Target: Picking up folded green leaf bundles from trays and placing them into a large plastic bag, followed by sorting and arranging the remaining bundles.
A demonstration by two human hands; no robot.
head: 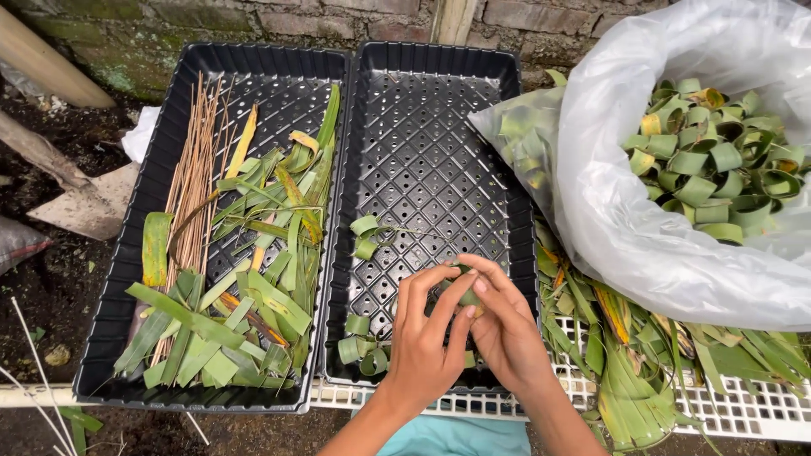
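Green leaf strip (460, 285), partly curled into a ring, sits pinched between both hands over the near end of the right black perforated plastic tray (439, 160). Only a small part of it shows between the fingers.

Large translucent plastic bag (625, 228) lies at the right, open, filled with finished green leaf rings (710, 160). Left black perforated plastic tray (253, 84) holds flat cut green leaf pieces (220, 329) and a bundle of thin brown sticks (196, 169). White plastic grid (735, 409) underneath carries loose leaf offcuts (629, 380) at the near right. A few rolled rings (363, 348) rest in the right tray, just beside the hands.

Left hand (422, 342) is curled, thumb and fingertips closed on the strip. Right hand (507, 325) is likewise closed on it from the far side.

Risk: a springy strip would probably uncurl if either grip loosens. Excess pinch pressure could likely crease or split the leaf.
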